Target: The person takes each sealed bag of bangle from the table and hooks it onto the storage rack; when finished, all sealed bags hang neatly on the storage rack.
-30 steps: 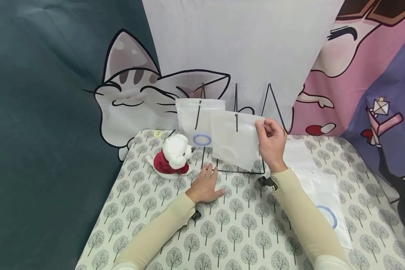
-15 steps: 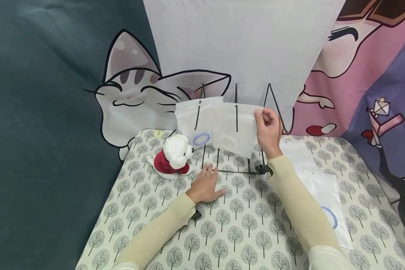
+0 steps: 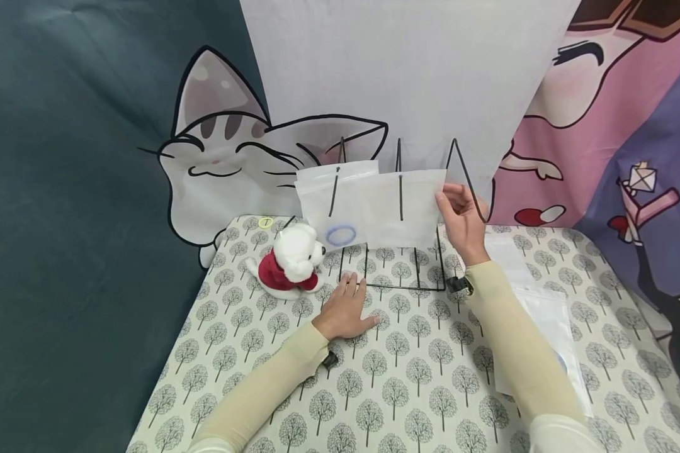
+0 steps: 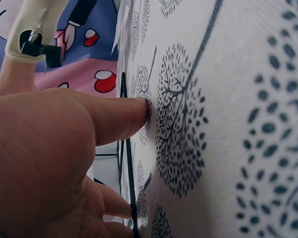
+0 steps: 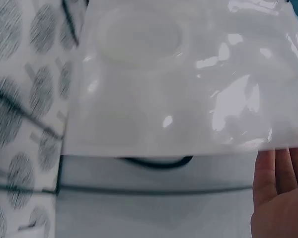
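My left hand (image 3: 345,311) lies flat on the tree-print cloth, fingertips over the front bar of a black wire rack (image 3: 385,287). A frosted zip bag (image 3: 419,214) hangs almost level from the rack's middle hook. It overlaps a second frosted bag (image 3: 317,198) on the left hook, where a blue ring (image 3: 340,235) shows through. My right hand (image 3: 464,220) is at the front bag's right edge, thumb near the edge. In the right wrist view its fingers (image 5: 283,173) are fairly straight and meet the bag's edge; a faint round shape shows inside the bag (image 5: 154,109).
A white plush dog (image 3: 294,261) in a red top sits left of the rack. Behind it lies a yellow ring (image 3: 265,223). More frosted bags (image 3: 544,314) lie on the cloth at right, partly under my right forearm. The rack's right hook (image 3: 470,182) stands beside my right hand.
My right hand pinched the front bag's upper right corner and moved it up and left. Now it has moved right and lower along the edge, and the bag hangs straighter. My left hand stayed.
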A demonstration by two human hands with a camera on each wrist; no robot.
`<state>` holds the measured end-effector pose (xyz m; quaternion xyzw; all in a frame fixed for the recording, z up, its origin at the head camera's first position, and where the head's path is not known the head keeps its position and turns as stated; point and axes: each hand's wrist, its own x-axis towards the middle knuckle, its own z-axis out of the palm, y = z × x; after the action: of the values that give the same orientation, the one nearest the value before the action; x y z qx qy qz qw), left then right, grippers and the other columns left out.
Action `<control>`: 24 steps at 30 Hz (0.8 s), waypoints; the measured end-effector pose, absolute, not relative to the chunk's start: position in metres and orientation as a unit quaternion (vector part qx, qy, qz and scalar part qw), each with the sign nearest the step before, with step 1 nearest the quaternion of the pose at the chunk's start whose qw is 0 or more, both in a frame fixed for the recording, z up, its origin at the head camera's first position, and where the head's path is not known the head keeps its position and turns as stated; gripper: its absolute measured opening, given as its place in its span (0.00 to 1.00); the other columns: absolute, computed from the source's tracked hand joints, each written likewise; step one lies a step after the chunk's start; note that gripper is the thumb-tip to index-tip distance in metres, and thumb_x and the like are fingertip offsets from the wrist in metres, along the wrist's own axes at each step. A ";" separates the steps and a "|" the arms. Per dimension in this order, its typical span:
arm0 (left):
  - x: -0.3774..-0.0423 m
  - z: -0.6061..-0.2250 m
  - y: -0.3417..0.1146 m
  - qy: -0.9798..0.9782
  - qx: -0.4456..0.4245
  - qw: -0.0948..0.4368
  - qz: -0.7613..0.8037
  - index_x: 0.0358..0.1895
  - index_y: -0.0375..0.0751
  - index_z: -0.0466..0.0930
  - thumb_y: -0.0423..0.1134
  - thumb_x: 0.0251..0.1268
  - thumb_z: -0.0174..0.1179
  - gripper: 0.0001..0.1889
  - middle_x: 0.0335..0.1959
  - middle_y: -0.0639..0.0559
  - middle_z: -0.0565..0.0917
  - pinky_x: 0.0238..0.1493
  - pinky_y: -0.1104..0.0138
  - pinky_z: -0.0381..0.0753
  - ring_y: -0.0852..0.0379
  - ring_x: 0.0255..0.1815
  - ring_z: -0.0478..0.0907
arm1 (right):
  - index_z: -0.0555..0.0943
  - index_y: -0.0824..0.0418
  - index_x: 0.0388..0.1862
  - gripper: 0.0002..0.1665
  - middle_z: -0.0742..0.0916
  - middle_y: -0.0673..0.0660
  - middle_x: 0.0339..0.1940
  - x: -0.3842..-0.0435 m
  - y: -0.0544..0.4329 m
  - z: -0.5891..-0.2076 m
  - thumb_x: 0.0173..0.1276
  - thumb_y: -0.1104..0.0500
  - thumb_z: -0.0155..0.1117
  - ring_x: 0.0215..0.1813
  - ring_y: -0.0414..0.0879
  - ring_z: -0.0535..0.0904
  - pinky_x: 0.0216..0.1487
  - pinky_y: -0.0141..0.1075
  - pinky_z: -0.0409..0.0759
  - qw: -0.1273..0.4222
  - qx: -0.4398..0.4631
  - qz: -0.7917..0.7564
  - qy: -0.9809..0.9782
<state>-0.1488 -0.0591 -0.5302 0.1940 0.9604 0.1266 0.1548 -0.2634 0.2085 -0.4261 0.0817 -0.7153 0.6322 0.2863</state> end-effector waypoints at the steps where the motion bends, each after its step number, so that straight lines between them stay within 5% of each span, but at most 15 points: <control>1: -0.149 -0.530 -0.059 0.960 0.194 0.155 0.126 0.86 0.35 0.47 0.70 0.74 0.54 0.53 0.88 0.34 0.41 0.89 0.49 0.45 0.37 0.90 0.36 | 0.84 0.76 0.52 0.13 0.92 0.43 0.38 -0.265 0.213 -0.428 0.73 0.68 0.68 0.37 0.31 0.87 0.43 0.22 0.84 0.288 0.089 0.633 -0.713; 6: -0.149 -0.529 -0.058 0.961 0.192 0.158 0.124 0.86 0.36 0.46 0.70 0.74 0.54 0.53 0.88 0.35 0.41 0.89 0.49 0.45 0.37 0.90 0.36 | 0.84 0.75 0.54 0.16 0.94 0.56 0.46 -0.275 0.247 -0.445 0.74 0.64 0.70 0.42 0.34 0.90 0.47 0.23 0.85 0.275 0.080 0.633 -0.719; 13: -0.147 -0.529 -0.058 0.961 0.195 0.155 0.124 0.86 0.35 0.48 0.70 0.74 0.55 0.53 0.88 0.34 0.43 0.89 0.49 0.47 0.36 0.90 0.37 | 0.85 0.67 0.58 0.20 0.94 0.55 0.51 -0.286 0.301 -0.470 0.72 0.58 0.74 0.44 0.29 0.86 0.51 0.20 0.81 0.261 -0.004 0.565 -0.782; 18: -0.147 -0.530 -0.058 0.960 0.194 0.157 0.126 0.86 0.35 0.48 0.70 0.74 0.55 0.53 0.88 0.34 0.42 0.89 0.49 0.46 0.36 0.90 0.37 | 0.82 0.66 0.65 0.24 0.89 0.63 0.61 -0.290 0.336 -0.483 0.73 0.60 0.72 0.50 0.29 0.84 0.54 0.18 0.81 0.198 -0.056 0.561 -0.802; 21: -0.148 -0.529 -0.058 0.959 0.195 0.158 0.129 0.86 0.35 0.47 0.69 0.75 0.54 0.53 0.88 0.34 0.42 0.89 0.49 0.46 0.36 0.90 0.36 | 0.78 0.65 0.71 0.31 0.84 0.65 0.69 -0.289 0.354 -0.484 0.74 0.56 0.73 0.59 0.38 0.84 0.60 0.22 0.82 0.145 -0.076 0.542 -0.824; 24: -0.148 -0.527 -0.059 0.959 0.194 0.157 0.134 0.86 0.34 0.48 0.69 0.75 0.55 0.52 0.88 0.33 0.43 0.89 0.49 0.46 0.35 0.90 0.37 | 0.74 0.64 0.76 0.37 0.80 0.67 0.74 -0.286 0.368 -0.487 0.74 0.51 0.72 0.71 0.53 0.80 0.73 0.39 0.79 0.092 -0.086 0.495 -0.860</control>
<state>-0.1476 -0.0585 -0.5270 0.1940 0.9590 0.1344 0.1572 -0.2863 0.3683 -0.4874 -0.0857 -0.8598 0.4950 0.0919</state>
